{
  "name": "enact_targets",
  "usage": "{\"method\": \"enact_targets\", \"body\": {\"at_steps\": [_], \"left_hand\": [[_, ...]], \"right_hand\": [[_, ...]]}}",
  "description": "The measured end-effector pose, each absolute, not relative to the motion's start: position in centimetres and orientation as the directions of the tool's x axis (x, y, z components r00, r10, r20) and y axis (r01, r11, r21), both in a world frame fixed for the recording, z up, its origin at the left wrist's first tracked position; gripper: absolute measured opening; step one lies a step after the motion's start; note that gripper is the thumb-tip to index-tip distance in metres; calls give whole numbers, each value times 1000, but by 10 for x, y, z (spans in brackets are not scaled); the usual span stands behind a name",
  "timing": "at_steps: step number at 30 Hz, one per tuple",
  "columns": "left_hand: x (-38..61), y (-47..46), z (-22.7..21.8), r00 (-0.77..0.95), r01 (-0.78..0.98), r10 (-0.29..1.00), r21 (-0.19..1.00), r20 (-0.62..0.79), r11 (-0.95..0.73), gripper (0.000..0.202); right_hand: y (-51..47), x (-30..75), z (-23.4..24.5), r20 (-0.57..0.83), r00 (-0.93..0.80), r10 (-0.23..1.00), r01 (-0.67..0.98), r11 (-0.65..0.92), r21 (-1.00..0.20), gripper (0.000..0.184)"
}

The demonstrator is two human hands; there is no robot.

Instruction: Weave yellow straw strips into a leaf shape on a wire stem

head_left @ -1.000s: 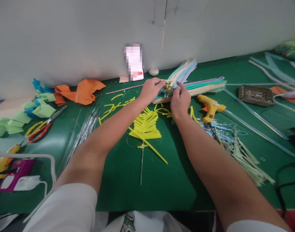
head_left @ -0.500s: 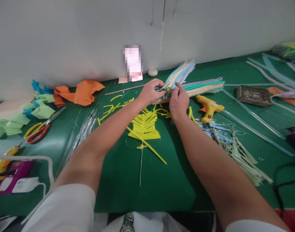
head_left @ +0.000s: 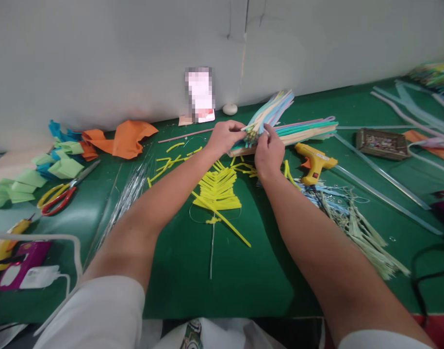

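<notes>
A bundle of pastel pipe cleaners (head_left: 271,114) lies at the back of the green table, its near cut ends turned toward me. My right hand (head_left: 270,152) is closed around the lower right side of this bundle. At its left edge, the thumb and fingers of my left hand (head_left: 225,135) pinch the end of a cream pipe cleaner. Beneath the bundle lie more pipe cleaners (head_left: 309,131) in green, pink and peach. Nearer to me, a yellow leaf shape (head_left: 218,189) of fuzzy strips rests on the table, with a thin wire stem (head_left: 212,247) and a loose yellow strip (head_left: 232,230) across it.
A yellow glue gun (head_left: 314,164) lies right of my right hand, near clear glue sticks (head_left: 385,196) and a small box of beads (head_left: 382,144). On the left are scissors (head_left: 65,194), silver wires (head_left: 129,191) and orange cloth (head_left: 132,138). A phone (head_left: 201,94) leans against the wall.
My left fingers have closed in a pinch at the bundle's near end and shifted slightly. My right hand keeps its place on the bundle.
</notes>
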State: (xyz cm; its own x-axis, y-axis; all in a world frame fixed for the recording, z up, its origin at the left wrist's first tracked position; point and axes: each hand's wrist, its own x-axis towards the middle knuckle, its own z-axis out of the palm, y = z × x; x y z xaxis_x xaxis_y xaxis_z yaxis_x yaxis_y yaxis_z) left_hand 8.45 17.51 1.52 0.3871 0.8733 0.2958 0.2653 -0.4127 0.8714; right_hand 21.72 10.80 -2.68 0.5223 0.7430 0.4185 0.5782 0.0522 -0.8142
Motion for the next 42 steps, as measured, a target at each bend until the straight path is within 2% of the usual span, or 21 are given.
{"method": "enact_targets", "body": {"at_steps": [6, 10, 13, 17, 21, 25, 28, 33, 35, 37, 38, 40, 42], "left_hand": [[86, 179, 12, 291, 134, 952, 981, 98, -142, 5], [83, 181, 11, 280, 120, 958, 987, 70, -107, 7], [81, 172, 12, 275, 228, 934, 928, 229, -294, 5], [71, 144, 23, 277, 376, 828, 738, 488, -561, 11], [43, 109, 47, 305, 415, 758, 636, 576, -650, 7], [1, 80, 78, 61, 324, 670, 621, 739, -714, 12], [-28, 66, 105, -207, 198, 547, 582, 811, -788, 18], [-69, 70, 133, -407, 86, 621, 705, 670, -704, 7], [-83, 84, 130, -394, -18, 722, 781, 569, -624, 8], [-93, 98, 119, -279, -85, 856, 877, 436, -474, 9], [-98, 105, 112, -258, -71, 877, 897, 406, -436, 11], [-105, 114, 96, -144, 42, 944, 955, 297, -294, 18], [-112, 119, 80, 14, 220, 983, 959, 182, -180, 22]], "right_hand": [[107, 217, -27, 435, 523, 733, 575, 73, -815, 50], [105, 214, -23, 407, 518, 752, 582, 39, -812, 51], [104, 213, -21, 394, 503, 769, 591, 27, -806, 51], [104, 213, -22, 379, 501, 778, 586, 17, -810, 52], [105, 213, -23, 383, 505, 773, 578, 27, -816, 52], [106, 213, -25, 395, 518, 758, 581, 27, -813, 51], [107, 215, -27, 417, 515, 749, 592, 41, -805, 51], [108, 216, -28, 417, 526, 741, 577, 49, -815, 50], [107, 216, -27, 410, 529, 743, 569, 48, -821, 50], [107, 216, -26, 408, 531, 743, 562, 51, -825, 51], [106, 216, -25, 405, 532, 744, 559, 51, -828, 51], [106, 216, -26, 402, 537, 742, 553, 50, -832, 51], [107, 216, -28, 412, 543, 731, 550, 61, -833, 51]]}}
